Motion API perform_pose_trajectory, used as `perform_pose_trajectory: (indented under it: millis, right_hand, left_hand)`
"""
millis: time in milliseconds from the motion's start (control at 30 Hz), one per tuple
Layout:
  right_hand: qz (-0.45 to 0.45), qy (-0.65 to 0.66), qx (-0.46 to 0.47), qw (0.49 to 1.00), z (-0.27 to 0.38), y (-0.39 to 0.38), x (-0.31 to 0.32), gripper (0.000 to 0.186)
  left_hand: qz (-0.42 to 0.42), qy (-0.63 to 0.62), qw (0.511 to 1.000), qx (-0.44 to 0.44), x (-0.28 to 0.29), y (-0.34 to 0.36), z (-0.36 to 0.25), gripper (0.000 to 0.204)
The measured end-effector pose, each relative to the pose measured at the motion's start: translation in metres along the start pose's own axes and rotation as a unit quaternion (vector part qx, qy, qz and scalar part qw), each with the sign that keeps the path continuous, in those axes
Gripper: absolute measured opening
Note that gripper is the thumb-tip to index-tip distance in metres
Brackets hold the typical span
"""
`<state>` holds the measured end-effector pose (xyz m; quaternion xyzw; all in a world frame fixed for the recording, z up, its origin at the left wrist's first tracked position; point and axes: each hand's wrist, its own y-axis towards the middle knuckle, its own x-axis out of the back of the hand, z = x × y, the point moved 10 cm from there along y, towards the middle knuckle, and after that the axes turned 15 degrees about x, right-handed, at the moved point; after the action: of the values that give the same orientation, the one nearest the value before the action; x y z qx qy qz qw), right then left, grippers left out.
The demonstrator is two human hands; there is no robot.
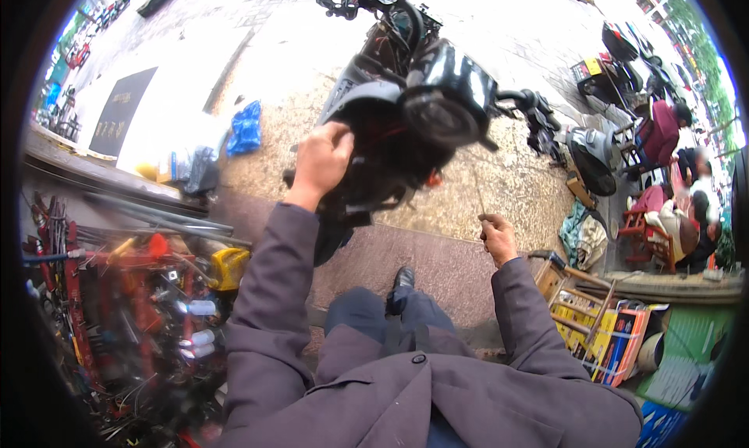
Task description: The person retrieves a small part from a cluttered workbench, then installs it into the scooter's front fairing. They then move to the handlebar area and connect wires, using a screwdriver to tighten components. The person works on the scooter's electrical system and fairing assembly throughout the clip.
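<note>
In front of me stands an electric scooter (pixel 351 104) with its front body opened up, dark inside, with a few thin wires showing. Its round headlamp unit in a glossy black housing (pixel 466 77) sits tilted to the right. My left hand (pixel 321 163) is closed at the edge of a grey curved body panel (pixel 370 95); the fingertips are partly hidden. Lower and to the right, my right hand (pixel 498 237) is closed round a thin, straight rod (pixel 478 189) that points up and away. Its handle end is hidden in the fingers.
At left, a cluttered rack (pixel 140 307) holds tools, bottles and a yellow part (pixel 230 268). A blue plastic bag (pixel 245 128) lies on the ground. To the right are a wooden stool (pixel 577 300), stacked boxes (pixel 616 335), cloths (pixel 583 233), parked scooters (pixel 597 155) and seated people.
</note>
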<state>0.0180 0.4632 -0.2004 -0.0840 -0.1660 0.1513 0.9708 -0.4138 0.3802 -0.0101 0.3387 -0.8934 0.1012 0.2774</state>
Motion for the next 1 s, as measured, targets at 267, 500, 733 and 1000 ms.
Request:
perform_pose_trajectory:
  millis: [267, 500, 733, 1000]
  right_hand:
    - [0.005, 0.072, 0.083, 0.994, -0.011, 0.184, -0.045, 0.025]
    - [0.004, 0.068, 0.069, 0.995, -0.008, 0.242, -0.069, 0.024]
    - [0.018, 0.027, 0.082, 0.996, 0.019, 0.26, -0.09, 0.022]
    - [0.074, 0.006, 0.18, 0.981, 0.063, 0.288, -0.113, 0.02]
  left_hand:
    - [0.076, 0.082, 0.986, -0.127, -0.08, 0.172, -0.013, 0.03]
    - [0.224, 0.059, 0.89, -0.393, -0.185, 0.208, -0.042, 0.017]
    - [0.242, 0.097, 0.877, -0.404, -0.215, 0.206, -0.034, 0.011]
    - [0.382, 0.032, 0.923, -0.038, -0.205, 0.194, 0.003, 0.014]
